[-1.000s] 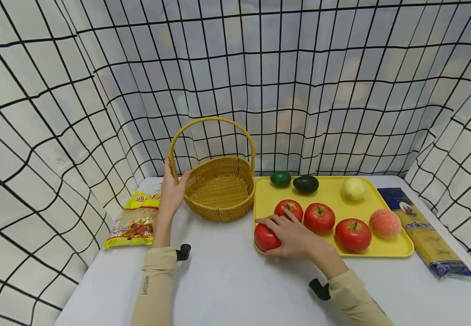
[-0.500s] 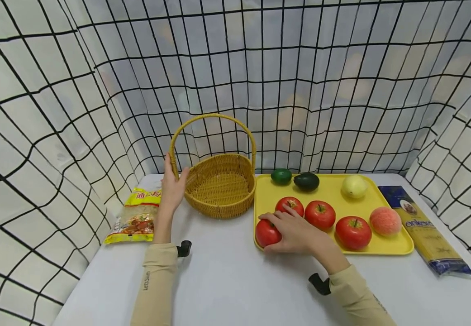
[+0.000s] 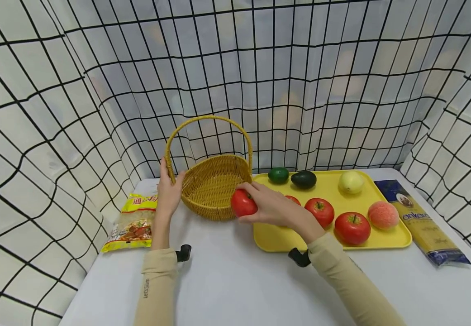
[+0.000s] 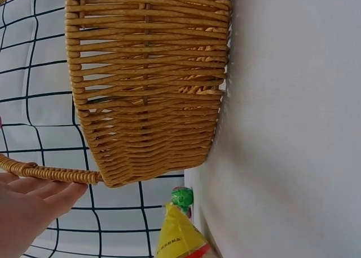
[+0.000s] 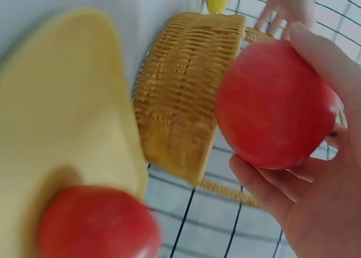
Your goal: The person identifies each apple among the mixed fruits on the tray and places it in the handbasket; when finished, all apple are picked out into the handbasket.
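My right hand (image 3: 269, 203) grips a red apple (image 3: 243, 203) beside the front right rim of the wicker basket (image 3: 204, 213). In the right wrist view the apple (image 5: 276, 103) sits between thumb and fingers, overlapping the basket (image 5: 180, 94). My left hand (image 3: 169, 190) is at the left side of the basket's arched handle (image 3: 208, 117). The left wrist view shows straight fingers (image 4: 59, 197) against the handle. Other red apples (image 3: 320, 212) lie on the yellow tray (image 3: 276, 242), one partly hidden by my right hand.
Two dark green avocados (image 3: 303, 179), a pale yellow lemon-like fruit (image 3: 351, 182) and a peach (image 3: 383, 215) share the tray. A pasta packet (image 3: 426, 228) lies right of it. A yellow food bag (image 3: 133, 224) lies on the left. Black netting (image 3: 259, 90) surrounds the table.
My right hand has lifted the apple from the tray's front left corner and carried it left and away from me to the basket's edge. The left hand has stayed at the handle.
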A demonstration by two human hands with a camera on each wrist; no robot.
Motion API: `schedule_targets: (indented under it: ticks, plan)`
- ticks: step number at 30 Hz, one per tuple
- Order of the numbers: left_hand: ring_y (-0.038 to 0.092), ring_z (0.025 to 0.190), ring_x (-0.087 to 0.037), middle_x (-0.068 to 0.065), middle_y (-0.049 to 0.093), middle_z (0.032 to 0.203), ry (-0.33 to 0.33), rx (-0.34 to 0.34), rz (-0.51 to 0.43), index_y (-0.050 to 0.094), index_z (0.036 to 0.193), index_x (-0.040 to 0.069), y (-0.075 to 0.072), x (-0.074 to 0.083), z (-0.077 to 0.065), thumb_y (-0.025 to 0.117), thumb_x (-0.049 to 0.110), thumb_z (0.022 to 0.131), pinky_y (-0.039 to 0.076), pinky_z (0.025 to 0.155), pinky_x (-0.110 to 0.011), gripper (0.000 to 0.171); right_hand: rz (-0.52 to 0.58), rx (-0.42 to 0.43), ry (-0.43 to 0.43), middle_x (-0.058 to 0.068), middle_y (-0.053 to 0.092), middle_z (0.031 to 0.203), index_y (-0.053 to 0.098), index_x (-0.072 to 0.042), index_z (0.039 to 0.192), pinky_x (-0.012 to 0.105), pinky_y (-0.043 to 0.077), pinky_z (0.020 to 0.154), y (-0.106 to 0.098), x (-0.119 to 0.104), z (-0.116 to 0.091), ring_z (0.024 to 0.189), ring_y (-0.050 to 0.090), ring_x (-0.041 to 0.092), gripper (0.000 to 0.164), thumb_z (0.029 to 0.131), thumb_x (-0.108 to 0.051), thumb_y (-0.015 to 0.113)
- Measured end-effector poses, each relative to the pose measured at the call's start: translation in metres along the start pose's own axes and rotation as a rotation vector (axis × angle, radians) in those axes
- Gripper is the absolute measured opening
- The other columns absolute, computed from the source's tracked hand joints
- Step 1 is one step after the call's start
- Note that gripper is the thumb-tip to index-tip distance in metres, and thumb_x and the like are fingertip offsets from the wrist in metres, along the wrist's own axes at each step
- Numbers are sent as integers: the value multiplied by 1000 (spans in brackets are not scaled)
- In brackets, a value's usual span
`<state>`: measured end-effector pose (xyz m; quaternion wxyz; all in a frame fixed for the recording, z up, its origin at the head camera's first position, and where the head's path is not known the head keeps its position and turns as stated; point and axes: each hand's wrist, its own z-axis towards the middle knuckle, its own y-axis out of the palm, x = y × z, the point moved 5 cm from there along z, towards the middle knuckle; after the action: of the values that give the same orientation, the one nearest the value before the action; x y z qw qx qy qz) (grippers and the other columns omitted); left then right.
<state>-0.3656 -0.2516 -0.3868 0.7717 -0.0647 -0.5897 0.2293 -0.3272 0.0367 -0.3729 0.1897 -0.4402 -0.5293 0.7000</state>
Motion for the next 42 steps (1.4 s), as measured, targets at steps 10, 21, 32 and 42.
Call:
schedule_targets:
  ticks: [10, 21, 32, 42]
  plan:
    - [4, 162, -30, -6, -4, 175, 12, -18, 10, -10, 166, 25, -1, 1, 1, 48, 42, 107, 11, 132, -54, 84, -132, -37, 21, 11, 56, 140, 34, -20, 154, 49, 54, 100, 9, -21, 114, 122, 60, 27, 82, 90, -56, 72]
    - [8, 162, -33, -5, -2, 175, -3, -22, 58, -10, 166, 28, -1, 0, -2, 49, 45, 106, 14, 130, -58, 85, -143, -137, 50, 12, 51, 151, 24, -17, 161, 48, 50, 109, 20, -27, 169, 129, 58, 29, 92, 91, -51, 74]
    - [9, 162, -32, -5, -2, 175, -27, -46, 42, -11, 165, 31, 0, -1, -6, 50, 43, 107, 16, 130, -58, 85, -166, -253, 142, 4, 41, 163, 14, -32, 166, 50, 46, 114, 50, -35, 182, 144, 47, 26, 99, 91, -45, 76]
    - [12, 161, -33, -6, 2, 175, -8, -29, 37, -9, 165, 31, -3, -1, -4, 50, 44, 106, 19, 129, -59, 85, -170, -259, 122, 6, 47, 157, 16, -30, 165, 46, 48, 111, 51, -44, 186, 139, 51, 24, 97, 91, -43, 77]
